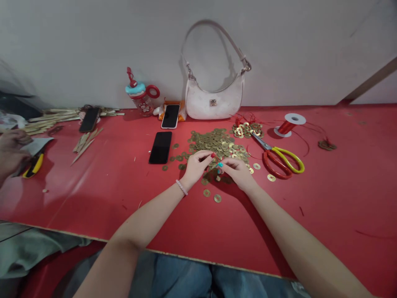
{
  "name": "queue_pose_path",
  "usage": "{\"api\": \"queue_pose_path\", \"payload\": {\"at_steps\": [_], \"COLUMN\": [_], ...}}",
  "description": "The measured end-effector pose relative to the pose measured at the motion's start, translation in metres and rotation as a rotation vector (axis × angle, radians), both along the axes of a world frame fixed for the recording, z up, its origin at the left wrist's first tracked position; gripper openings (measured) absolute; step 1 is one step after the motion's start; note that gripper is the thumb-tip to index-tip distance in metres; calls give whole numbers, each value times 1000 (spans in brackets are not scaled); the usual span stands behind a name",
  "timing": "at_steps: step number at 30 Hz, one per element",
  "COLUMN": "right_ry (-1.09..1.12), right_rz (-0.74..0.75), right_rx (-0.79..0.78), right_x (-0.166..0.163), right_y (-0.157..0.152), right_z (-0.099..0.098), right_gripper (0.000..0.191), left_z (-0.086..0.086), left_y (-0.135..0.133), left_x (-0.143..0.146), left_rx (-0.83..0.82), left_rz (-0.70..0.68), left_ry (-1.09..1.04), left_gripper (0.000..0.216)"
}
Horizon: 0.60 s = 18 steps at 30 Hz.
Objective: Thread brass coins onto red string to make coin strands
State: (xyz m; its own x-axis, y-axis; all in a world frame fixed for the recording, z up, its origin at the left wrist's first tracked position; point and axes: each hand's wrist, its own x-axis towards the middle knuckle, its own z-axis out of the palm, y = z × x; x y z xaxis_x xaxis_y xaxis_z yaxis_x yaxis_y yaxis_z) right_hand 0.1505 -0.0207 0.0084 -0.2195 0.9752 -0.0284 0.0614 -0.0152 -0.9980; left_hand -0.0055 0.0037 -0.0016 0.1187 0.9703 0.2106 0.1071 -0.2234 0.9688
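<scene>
From the head camera, a heap of brass coins (218,144) with holes in the middle lies on the red table (341,198), just beyond both hands, with strays scattered to the near side. The left hand (196,165) and the right hand (238,171) meet fingertip to fingertip at the heap's near edge, each pinched on something small between thumb and forefinger; it looks like coins from the pile, though what exactly sits in the pinch is too small to tell.

The coins seem thin, stiff and light, probably slippery on the smooth top, so they are best lifted by the rim or slid to an edge; the centre hole offers a second hold.

Both forearms reach forward from the near edge and converge, wrists low near the table, fingers curled down. A pale bead bracelet (181,187) circles the left wrist.

To the right lie scissors (281,157) with yellow and red handles and a spool of red cord (290,124). A black phone (160,147) lies left of the heap, a white handbag (214,99) against the far wall. Another person's hand (10,151) shows at the far left.
</scene>
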Motion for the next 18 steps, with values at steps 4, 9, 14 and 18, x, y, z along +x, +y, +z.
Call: {"api": "queue_pose_path", "payload": {"at_steps": [4,9,14,18], "right_ry": [-95,-168,-197,-215], "right_rz": [9,23,-2,-97], "right_rx": [3,37,90,267], "right_x": [-4,-5,-5,-4], "right_y": [-2,-4,-3,1], "right_z": [5,6,5,3], "right_gripper": [23,23,25,16], "left_z": [2,3,2,2], "left_y": [-1,-1,-1,-2], "left_x": [0,0,1,1], "left_rx": [-4,2,27,68], "left_rz": [-7,-22,-34,-57], "left_ry": [-9,-13,1,40], "left_gripper": [17,17,17,18]}}
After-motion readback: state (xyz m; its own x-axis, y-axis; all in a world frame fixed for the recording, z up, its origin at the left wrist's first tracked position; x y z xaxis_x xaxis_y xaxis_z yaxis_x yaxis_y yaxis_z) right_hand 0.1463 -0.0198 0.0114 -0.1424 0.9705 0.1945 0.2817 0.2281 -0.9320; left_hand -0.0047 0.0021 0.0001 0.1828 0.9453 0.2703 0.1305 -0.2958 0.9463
